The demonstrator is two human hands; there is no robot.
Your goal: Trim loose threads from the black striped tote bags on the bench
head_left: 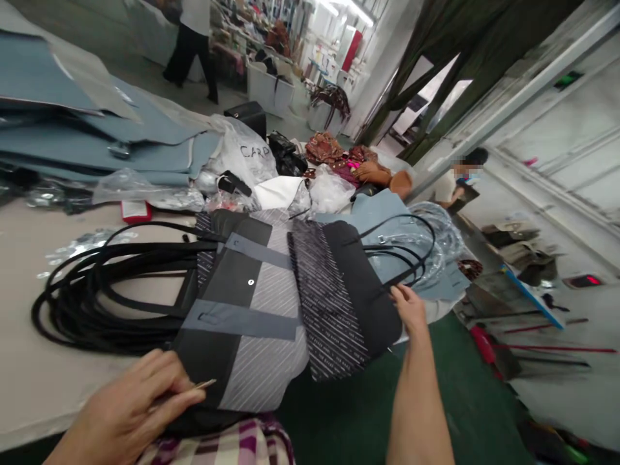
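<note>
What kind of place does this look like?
Probably a bag-making workshop: striped bag pieces with looped black handles lie in front, blue-grey sheet material is piled to the left, and a filled white bin stands beyond.

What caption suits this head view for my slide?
Left hand holding a thin tool, right hand at the edge of a partly striped black panel.

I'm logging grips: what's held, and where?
Left hand pinches a thin, brownish, pointed tool behind its tip; right hand holds a black, striped bag panel, seemingly by its edge.
</note>
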